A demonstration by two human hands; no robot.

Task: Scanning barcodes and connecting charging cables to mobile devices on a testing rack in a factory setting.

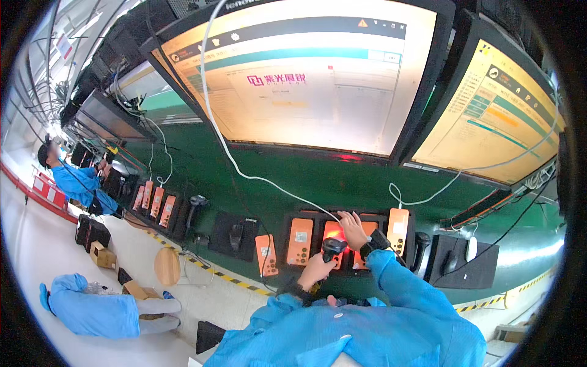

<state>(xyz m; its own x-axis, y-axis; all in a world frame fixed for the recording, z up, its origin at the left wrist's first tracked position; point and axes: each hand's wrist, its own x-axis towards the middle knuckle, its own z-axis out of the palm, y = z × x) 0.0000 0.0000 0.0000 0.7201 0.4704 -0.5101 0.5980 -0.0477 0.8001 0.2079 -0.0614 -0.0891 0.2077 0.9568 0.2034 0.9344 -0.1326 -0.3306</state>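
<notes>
A green table runs across the view, its edge marked by black-and-yellow striped tape. Above it a wide monitor shows a pale page, and a second monitor stands to its right. At lower left a person in a blue smock bends beside cardboard boxes; farther back, another person in blue is at the table. A round wooden stool top is near its edge.

Two black mouse pads, one on the left and one on the right, flank the work spot. Between them orange smartphones lie in a row, backs up. The middle phone glows red; a phone with a pale label lies left of it, another phone right of it, partly covered by the right arm.

The left hand is closed round the grip of a black handheld barcode scanner, whose head is over the lit phone. The right hand has its fingers extended and slightly spread at that phone's upper right; whether it pinches anything, I cannot tell.

A black mouse sits on the left pad. A thin white cable drops past the wide monitor and ends beside the right hand's fingers.
</notes>
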